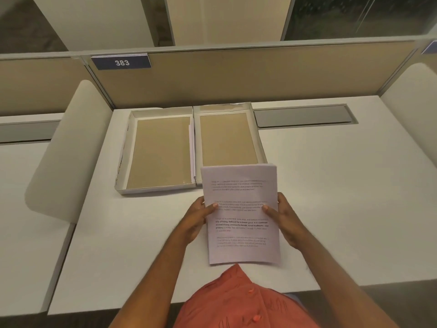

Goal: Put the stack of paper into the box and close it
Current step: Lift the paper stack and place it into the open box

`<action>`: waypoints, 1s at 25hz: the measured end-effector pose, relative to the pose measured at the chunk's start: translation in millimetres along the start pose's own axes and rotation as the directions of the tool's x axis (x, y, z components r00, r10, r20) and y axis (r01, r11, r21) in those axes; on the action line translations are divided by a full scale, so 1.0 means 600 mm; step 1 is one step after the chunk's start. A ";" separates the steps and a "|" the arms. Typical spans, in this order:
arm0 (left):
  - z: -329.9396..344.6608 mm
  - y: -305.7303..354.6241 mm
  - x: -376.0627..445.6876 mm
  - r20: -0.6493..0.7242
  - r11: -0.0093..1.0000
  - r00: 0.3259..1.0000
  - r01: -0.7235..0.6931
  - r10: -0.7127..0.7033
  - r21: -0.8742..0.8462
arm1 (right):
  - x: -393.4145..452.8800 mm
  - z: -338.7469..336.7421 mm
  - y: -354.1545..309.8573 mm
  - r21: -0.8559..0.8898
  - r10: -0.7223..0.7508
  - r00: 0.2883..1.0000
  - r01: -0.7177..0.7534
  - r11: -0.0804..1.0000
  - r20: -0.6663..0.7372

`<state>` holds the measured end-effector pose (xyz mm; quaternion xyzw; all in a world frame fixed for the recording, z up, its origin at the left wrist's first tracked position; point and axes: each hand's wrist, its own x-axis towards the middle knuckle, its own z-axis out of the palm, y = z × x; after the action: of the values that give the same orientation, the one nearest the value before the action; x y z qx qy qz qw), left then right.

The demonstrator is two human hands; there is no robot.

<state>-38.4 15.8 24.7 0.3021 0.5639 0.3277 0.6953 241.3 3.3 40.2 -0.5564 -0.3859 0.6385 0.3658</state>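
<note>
A stack of white printed paper (241,214) is held above the white desk, near its front edge. My left hand (196,220) grips the stack's left side, thumb on top. My right hand (285,221) grips its right side the same way. Behind the stack lies an open flat box: two shallow white trays with brown cardboard floors, side by side. The left tray (159,150) is fully visible. The stack's far edge overlaps the near end of the right tray (227,138).
The white desk (331,185) is bounded by a tan partition (236,76) at the back with a "383" label (121,62). A grey cable cover (305,116) sits right of the box. White side dividers stand at left (68,147) and right (411,110).
</note>
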 end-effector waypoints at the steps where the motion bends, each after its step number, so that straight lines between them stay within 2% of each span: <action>1: 0.006 0.014 -0.003 0.010 0.998 0.998 -0.062 0.062 -0.003 | -0.003 0.001 -0.012 0.005 -0.038 0.999 0.038 0.999 -0.004; 5: 0.030 0.061 -0.016 -0.023 0.953 0.953 -0.301 0.302 0.023 | -0.006 -0.001 -0.065 0.009 -0.212 0.975 0.213 0.977 -0.067; 9: 0.036 0.069 -0.031 -0.030 0.906 0.906 -0.423 0.423 0.021 | -0.007 -0.005 -0.085 -0.041 -0.328 0.941 0.325 0.945 -0.083; 11: 0.036 0.054 -0.035 -0.022 0.905 0.905 -0.425 0.425 0.018 | -0.006 -0.001 -0.067 -0.016 -0.321 0.942 0.321 0.947 -0.098; 17: 0.052 0.035 -0.041 0.034 0.918 0.922 -0.387 0.386 0.085 | 0.004 0.008 -0.022 0.017 -0.225 0.935 0.239 0.971 -0.275; 25: 0.045 0.040 -0.038 0.045 0.913 0.919 -0.394 0.392 0.109 | 0.006 0.017 -0.025 0.024 -0.190 0.935 0.206 0.978 -0.298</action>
<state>-18.2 10.4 61.9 0.4526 0.5018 0.4241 0.6029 231.2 12.0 53.1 -0.5931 -0.3636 0.5189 0.4968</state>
